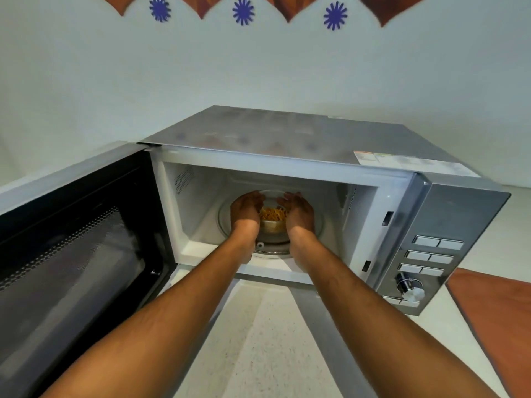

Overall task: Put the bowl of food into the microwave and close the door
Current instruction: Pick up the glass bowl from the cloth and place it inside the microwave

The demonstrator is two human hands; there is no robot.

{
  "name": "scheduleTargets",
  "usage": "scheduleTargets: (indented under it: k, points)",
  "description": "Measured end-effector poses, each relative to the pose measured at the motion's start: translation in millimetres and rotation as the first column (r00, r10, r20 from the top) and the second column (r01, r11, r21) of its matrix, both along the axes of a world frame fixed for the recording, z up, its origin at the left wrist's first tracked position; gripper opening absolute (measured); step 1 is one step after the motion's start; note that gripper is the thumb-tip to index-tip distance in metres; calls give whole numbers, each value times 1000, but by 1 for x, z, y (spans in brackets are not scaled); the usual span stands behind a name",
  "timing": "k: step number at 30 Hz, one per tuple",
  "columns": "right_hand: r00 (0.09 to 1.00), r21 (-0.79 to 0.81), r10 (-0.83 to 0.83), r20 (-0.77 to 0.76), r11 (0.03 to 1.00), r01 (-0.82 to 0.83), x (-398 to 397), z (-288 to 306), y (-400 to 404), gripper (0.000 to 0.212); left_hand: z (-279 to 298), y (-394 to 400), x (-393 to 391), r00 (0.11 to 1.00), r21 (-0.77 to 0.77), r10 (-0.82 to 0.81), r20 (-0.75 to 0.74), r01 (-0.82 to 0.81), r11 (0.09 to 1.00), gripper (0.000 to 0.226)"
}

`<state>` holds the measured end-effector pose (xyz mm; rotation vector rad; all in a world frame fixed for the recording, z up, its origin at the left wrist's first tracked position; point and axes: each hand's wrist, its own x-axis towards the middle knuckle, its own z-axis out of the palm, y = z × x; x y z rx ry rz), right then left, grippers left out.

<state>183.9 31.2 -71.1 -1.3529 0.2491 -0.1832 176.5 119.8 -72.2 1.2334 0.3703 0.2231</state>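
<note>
bowl of food [272, 224]: clear, yellow strands inside; on the glass turntable [224, 216] in the microwave [287, 168] cavity | left hand [246, 209]; right hand [298, 211]: cupped around the bowl's sides, grasping it | door [77, 254]: swung wide open at left | counter [267, 340]: pale, speckled

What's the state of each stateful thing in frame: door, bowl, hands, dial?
microwave door: swung fully open to the left.
bowl of food: inside the cavity, on the glass turntable, filled with yellow food.
left hand: cupped on the bowl's left side.
right hand: cupped on its right side.
control dial: setting unreadable.
</note>
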Motion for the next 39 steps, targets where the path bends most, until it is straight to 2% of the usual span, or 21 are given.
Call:
scheduleTargets:
  k: [4,13,25,34,39]
  points:
    - [999,-58,38,16,998,-37,13,-4,-4,28,-6,6,17,999,41,0,51,-2,999,21]
    - [997,-37,6,73,999,-4,35,-25,-8,25,-21,9,38,992,159,-30,122,10,987,23]
    - [999,-267,24,32,964,-14,52,-19,-18,26,-15,10,42,987,108,-106,124,93,990,22]
    - [999,-319,38,-5,947,-37,58,-19,-18,23,-15,16,48,988,106,-135,73,127,986,28]
    - [999,-263,37,-11,964,-39,55,-18,-16,31,-15,15,47,990,172,-132,49,122,977,33]
